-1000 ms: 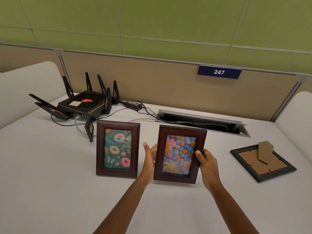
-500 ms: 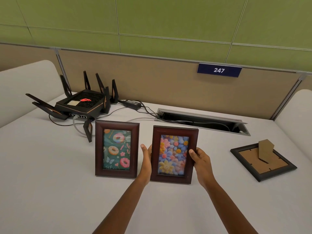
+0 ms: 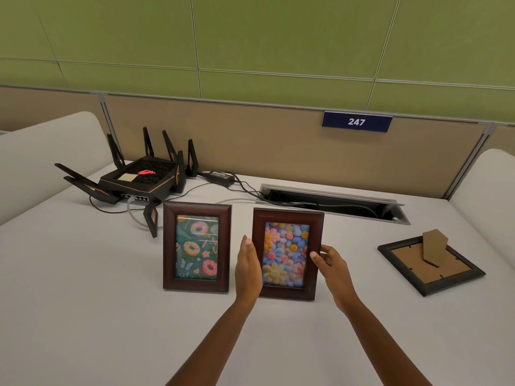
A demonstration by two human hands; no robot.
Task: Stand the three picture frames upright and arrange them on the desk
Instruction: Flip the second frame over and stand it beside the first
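Two dark-brown picture frames stand upright side by side on the white desk [image 3: 83, 302]. The doughnut-picture frame [image 3: 196, 247] stands alone on the left. Just to its right is the flower-picture frame [image 3: 287, 246], held between both hands. My left hand [image 3: 248, 270] lies flat against its left edge, and my right hand [image 3: 333, 267] has its thumb on the front of the right edge with fingers behind. A third, black frame [image 3: 412, 260] lies face down at the right, cardboard back and stand flap showing.
A black router [image 3: 142, 179] with several antennas sits at the back left, one antenna reaching down beside the doughnut frame. Its cables and power adapter [image 3: 220, 175] run into an open cable slot [image 3: 334, 201] at the back. A partition wall closes off the far edge.
The flower frame has been moved left, closer to the doughnut frame, and turned from tilted to square and upright on the desk. My left hand's fingers have straightened along its edge.
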